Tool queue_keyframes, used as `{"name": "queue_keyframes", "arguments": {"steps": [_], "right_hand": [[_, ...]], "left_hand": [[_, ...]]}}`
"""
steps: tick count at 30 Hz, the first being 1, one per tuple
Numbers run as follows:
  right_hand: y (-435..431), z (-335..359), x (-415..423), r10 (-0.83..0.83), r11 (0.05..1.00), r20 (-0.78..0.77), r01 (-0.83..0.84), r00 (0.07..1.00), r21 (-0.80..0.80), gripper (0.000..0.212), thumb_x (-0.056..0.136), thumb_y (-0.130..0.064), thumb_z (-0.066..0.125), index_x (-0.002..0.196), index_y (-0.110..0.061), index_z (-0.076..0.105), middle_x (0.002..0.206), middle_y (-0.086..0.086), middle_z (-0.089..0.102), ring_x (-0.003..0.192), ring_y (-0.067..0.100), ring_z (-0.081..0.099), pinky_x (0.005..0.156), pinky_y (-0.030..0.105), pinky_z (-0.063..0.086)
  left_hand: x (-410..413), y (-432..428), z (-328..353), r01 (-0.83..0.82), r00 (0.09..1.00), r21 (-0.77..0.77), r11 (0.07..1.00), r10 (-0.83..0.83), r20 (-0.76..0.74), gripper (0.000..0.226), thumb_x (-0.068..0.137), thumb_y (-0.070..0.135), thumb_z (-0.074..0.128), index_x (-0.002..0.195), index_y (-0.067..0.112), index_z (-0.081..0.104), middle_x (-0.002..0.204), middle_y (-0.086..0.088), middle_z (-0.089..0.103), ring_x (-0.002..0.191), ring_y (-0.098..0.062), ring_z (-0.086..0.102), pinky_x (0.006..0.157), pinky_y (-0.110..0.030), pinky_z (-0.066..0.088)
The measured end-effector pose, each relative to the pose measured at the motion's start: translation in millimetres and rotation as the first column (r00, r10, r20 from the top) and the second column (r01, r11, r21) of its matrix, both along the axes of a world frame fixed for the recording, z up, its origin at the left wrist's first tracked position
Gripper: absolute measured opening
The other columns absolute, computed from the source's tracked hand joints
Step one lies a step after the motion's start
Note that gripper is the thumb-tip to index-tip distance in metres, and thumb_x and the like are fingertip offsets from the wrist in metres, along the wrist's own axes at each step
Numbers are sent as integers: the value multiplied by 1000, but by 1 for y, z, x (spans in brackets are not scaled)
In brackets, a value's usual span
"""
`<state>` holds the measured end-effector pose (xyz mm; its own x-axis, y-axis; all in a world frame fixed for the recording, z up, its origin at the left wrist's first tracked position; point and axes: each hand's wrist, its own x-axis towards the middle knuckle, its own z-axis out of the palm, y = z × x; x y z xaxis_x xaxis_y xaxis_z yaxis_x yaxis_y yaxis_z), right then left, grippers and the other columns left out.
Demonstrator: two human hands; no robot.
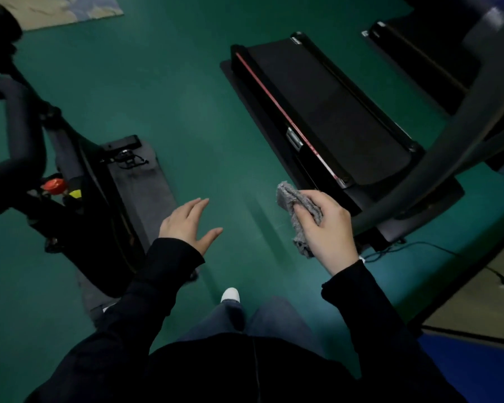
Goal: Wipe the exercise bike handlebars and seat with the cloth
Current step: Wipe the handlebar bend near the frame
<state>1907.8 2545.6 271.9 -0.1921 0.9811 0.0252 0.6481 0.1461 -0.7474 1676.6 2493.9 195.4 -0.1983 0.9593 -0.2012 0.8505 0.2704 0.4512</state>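
Note:
A black exercise bike (79, 170) stands at the left, with its curved handlebars (26, 135) at the left edge and a red knob (54, 185) on the frame. Its seat is not in view. My right hand (328, 231) is shut on a crumpled grey cloth (298, 210), held in the air over the green floor, well to the right of the bike. My left hand (186, 225) is open with fingers spread, holding nothing, just right of the bike's base.
A black treadmill (326, 112) with a red side stripe lies to the right, its grey upright (448, 146) crossing the right side. A second treadmill (419, 56) lies beyond. A cable (419, 245) trails on the floor at right. Green floor (172, 97) spreads between the machines.

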Motion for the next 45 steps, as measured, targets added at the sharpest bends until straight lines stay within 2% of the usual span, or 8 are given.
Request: {"name": "queue_keyframes", "arguments": {"steps": [2, 10, 14, 18, 23, 27, 33, 45], "right_hand": [[18, 0, -15, 63, 998, -1, -64, 998, -16, 17, 91, -7, 59, 107, -8, 66, 102, 3, 65, 91, 12, 58, 78, 16, 41], [89, -13, -75, 303, 953, -10, -303, 953, -17, 16, 89, -6, 61, 103, -9, 68, 99, 1, 66, 90, 10, 58, 79, 10, 41], [131, -19, -95, 412, 911, -24, -412, 911, -10, 16, 88, -6, 61, 101, -12, 69, 93, -5, 63, 84, -1, 53, 75, -1, 35], [189, -22, -102, 497, 868, -16, -497, 868, -13, 17, 88, -6, 62, 101, -13, 69, 94, -6, 63, 85, 0, 54, 76, -2, 34], [270, -20, -98, 554, 832, -35, -555, 831, -13, 19, 88, -3, 61, 101, -13, 69, 94, -2, 64, 81, -8, 57, 66, -5, 37], [320, -25, -100, 576, 817, -29, -577, 817, -17, 18, 87, -4, 63, 100, -15, 70, 93, -4, 65, 83, 0, 56, 74, 0, 37], [358, -27, -124, 645, 764, -36, -645, 764, -18, 16, 87, -7, 63, 99, -15, 69, 91, -8, 63, 84, 0, 55, 74, -1, 36], [401, -29, -262, 813, 582, -9, -813, 582, -30, 16, 88, -7, 62, 100, -14, 69, 95, -2, 67, 86, 9, 58, 73, 0, 35]], "left_hand": [[-10, 4, -2, -50, 999, -30, 998, 50, 5, 70, 87, 46, 59, 145, 17, 34, 150, -3, 35, 138, -20, 31, 112, -39, 27], [-35, 8, -11, -310, 948, -121, 943, 316, 29, 70, 87, 46, 59, 146, 19, 32, 152, -2, 32, 139, -19, 29, 114, -37, 25], [-42, 29, -11, -425, 903, -137, 895, 430, 5, 68, 88, 47, 58, 145, 19, 34, 152, -1, 31, 139, -20, 29, 113, -36, 25], [-40, 68, -10, -516, 855, -119, 848, 518, -15, 65, 88, 47, 57, 144, 19, 36, 152, -1, 31, 139, -19, 30, 111, -35, 26], [-26, 134, -7, -550, 834, -135, 824, 551, -31, 67, 90, 49, 53, 146, 22, 31, 153, 3, 28, 141, -15, 25, 113, -32, 21], [-17, 178, -5, -567, 824, -102, 817, 560, -90, 67, 90, 53, 51, 146, 24, 29, 153, 7, 29, 143, -11, 20, 113, -30, 16], [-29, 202, -3, -642, 765, -99, 760, 627, -145, 67, 90, 55, 49, 146, 24, 29, 152, 7, 31, 143, -10, 20, 112, -27, 15], [-102, 213, -32, -796, 601, -171, 580, 792, -109, 66, 90, 56, 47, 146, 27, 28, 151, 8, 32, 143, -10, 19, 112, -27, 13]]}}
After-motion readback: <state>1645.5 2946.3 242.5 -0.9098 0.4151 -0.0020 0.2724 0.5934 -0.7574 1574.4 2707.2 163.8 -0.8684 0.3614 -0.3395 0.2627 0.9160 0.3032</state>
